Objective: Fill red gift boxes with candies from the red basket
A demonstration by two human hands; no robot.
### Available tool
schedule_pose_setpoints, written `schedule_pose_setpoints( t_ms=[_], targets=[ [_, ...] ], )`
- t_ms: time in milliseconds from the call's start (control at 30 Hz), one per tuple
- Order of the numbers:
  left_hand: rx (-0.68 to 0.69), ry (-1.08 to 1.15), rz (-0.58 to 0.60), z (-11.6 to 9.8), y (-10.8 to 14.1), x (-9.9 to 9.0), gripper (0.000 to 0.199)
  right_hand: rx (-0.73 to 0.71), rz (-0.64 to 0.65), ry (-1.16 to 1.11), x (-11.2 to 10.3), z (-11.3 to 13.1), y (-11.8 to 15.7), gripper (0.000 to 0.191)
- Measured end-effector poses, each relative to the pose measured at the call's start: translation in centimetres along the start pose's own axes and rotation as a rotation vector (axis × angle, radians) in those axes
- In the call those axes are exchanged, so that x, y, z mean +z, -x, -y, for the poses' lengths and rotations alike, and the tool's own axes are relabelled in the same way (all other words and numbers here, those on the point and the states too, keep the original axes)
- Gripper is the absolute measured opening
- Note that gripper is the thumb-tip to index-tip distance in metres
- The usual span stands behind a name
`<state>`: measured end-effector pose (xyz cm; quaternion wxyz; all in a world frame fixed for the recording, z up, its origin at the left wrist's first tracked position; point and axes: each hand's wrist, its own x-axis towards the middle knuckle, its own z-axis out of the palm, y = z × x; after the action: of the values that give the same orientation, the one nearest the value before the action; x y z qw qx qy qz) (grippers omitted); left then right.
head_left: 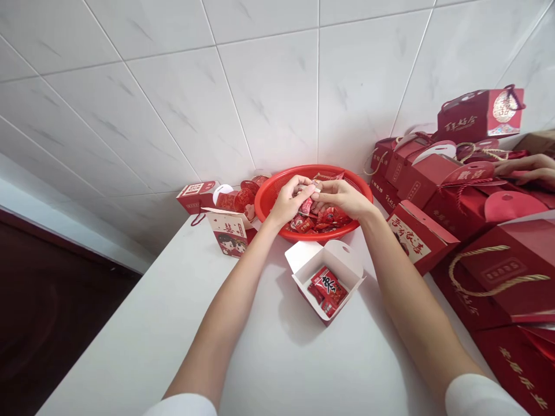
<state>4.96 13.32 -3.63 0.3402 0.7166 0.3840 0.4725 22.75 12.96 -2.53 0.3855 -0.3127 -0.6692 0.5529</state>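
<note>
Both hands meet over a red plastic basket [277, 179] of red-wrapped candies [332, 216]. My left hand [291, 199] is closed, its thumb and fingers pinching a small pink-wrapped candy [306, 206]. From the other side my right hand [342, 198] pinches at the same candy, fingertips almost touching those of the left. Fingers partly cover the candy. Nearer to me, between my forearms, stands an open gift box [303, 254] with white inner walls and raised flaps. Inside it lie a red packet with a large black character [328, 283] and other small red packets.
Red gift boxes [468, 196] with rope handles are piled at the right, where another person's hand [531, 169] rests. A printed box [229, 234] and a small red box [197, 196] stand left of the basket. The white table [173, 300] meets a tiled wall [269, 92].
</note>
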Motion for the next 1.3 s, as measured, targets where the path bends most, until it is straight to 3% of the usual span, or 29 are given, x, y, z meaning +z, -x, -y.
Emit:
schedule_pose_setpoints(
  t_ms=[133,300,500,567,700,767,833,1033,1200,1300],
  targets=[
    [-0.034,0.077,0.009,-0.7,0.4,-0.4,0.025,0.015,-0.036,-0.085,0.0,0.1,-0.1,0.044],
    [-0.039,0.147,0.037,-0.5,0.8,-0.9,0.057,0.006,-0.175,-0.187,-0.7,-0.3,-0.1,0.046],
    [0.004,0.070,0.023,-0.1,0.6,-0.8,0.057,0.000,-0.227,-0.123,-0.9,-0.2,0.2,0.046],
    [-0.001,0.012,-0.030,0.1,0.4,-0.8,0.053,0.007,-0.262,-0.050,-0.8,-0.3,0.1,0.041],
    [-0.084,-0.161,-0.294,0.7,0.1,-1.0,0.050,0.080,-0.439,0.224,-1.1,-1.3,-0.3,0.018],
    [-0.149,-0.260,-0.372,1.0,0.0,-1.1,0.052,0.095,-0.516,0.399,-1.4,-2.1,-0.6,0.009],
    [-0.176,-0.320,-0.323,1.1,0.0,-1.0,0.046,0.113,-0.534,0.537,-1.7,-2.7,-0.9,0.009],
    [-0.212,-0.278,0.058,1.3,0.2,-0.5,0.017,0.183,-0.389,0.760,-2.1,-3.5,-1.3,0.021],
    [-0.234,-0.355,0.191,1.0,0.3,-0.5,0.018,0.208,-0.266,0.753,-2.0,-3.2,-1.2,0.007],
    [-0.269,-0.430,0.274,0.6,0.4,-0.5,0.022,0.221,-0.219,0.733,-1.8,-3.0,-1.2,0.010]
  ],
)
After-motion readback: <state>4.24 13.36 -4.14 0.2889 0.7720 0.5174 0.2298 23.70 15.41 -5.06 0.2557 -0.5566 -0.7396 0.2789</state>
